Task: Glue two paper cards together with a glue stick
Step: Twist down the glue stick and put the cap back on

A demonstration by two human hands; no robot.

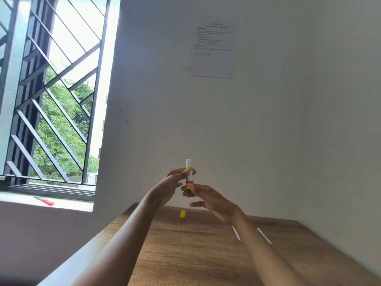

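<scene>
Holding glue stick (189, 174) upright, left hand (169, 185) pinching its middle, right hand (208, 198) pinching its base. Lying below the grip: yellow cap (182, 214) on table (185, 254).

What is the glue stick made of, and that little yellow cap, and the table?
The glue stick looks like smooth plastic: a white and yellow tube, slightly shiny. The cap is probably plastic too, plain solid yellow. The table looks like wood, or a wood-look coating, with brown grain lines and a dull finish.

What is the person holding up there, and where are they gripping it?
An uncapped glue stick, held upright: the left hand pinches its middle and the right hand grips its bottom end.
</scene>
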